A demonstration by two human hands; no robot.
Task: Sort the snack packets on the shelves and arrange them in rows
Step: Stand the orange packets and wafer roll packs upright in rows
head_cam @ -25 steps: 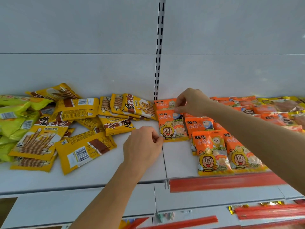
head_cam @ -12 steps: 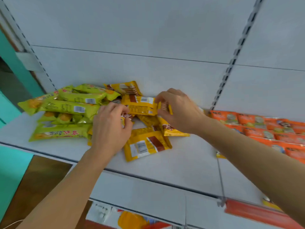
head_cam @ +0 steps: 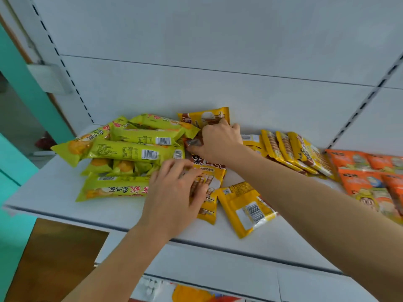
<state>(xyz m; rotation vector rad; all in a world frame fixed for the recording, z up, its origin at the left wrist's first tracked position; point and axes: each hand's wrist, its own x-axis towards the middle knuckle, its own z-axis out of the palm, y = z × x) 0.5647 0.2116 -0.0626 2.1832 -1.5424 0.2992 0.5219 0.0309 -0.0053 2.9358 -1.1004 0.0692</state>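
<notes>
On the white shelf (head_cam: 54, 192), in the single head view, we find three kinds of snack packets lying close together. The lime-green packets (head_cam: 130, 149) are heaped at the left, crossing one another at odd angles. The yellow wafer-roll packets fill the middle, and the orange packets (head_cam: 357, 171) overlap in rows at the right edge of the frame.

Our left hand (head_cam: 174, 197) lies on top of a face-up yellow packet (head_cam: 209, 188), fingers spread and only lightly bent over its printed front. We judge it is pinning the packet flat, or readying to slide it, not lifting it.

Our right hand (head_cam: 218, 142) reaches deeper, to the back of the heap where green meets yellow. Its fingers curl round a yellow packet standing against the back wall (head_cam: 207, 117), and a dark foil end shows under its thumb side. We cannot tell whether that end belongs to the same packet.

Just right of that hand, several yellow packets on edge (head_cam: 290, 151) lean on each other in a tidy row, which reads as the finished part. One loose yellow packet (head_cam: 246, 205) lies barcode-up near the shelf's front, apart from the row.

We judge the yellow sort is partly done, with the mixed boundary being cleared.
</notes>
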